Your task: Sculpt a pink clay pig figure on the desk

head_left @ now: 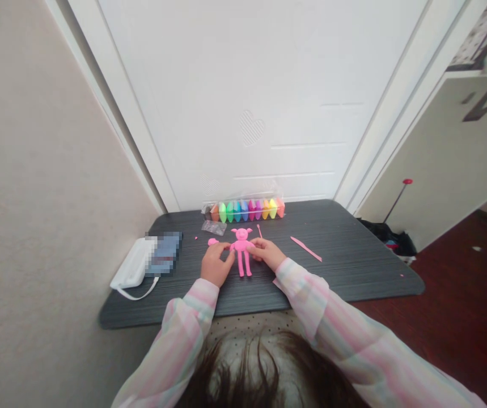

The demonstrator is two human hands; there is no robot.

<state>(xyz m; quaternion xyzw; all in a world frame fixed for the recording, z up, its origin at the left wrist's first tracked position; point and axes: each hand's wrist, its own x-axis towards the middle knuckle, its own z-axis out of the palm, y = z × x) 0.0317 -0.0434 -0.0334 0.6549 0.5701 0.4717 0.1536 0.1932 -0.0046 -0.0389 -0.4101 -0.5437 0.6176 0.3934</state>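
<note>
Wrapped coloured blocks (244,211) stand behind the pink figure (241,246).

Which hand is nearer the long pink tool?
Right: the right hand is just left of the long pink tool; the left hand is farther left, beyond the pink figure.

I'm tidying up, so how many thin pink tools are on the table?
2: one tool lies right of the right hand; the other tool is beyond that hand, near the pink figure. Others may be hidden.
</note>
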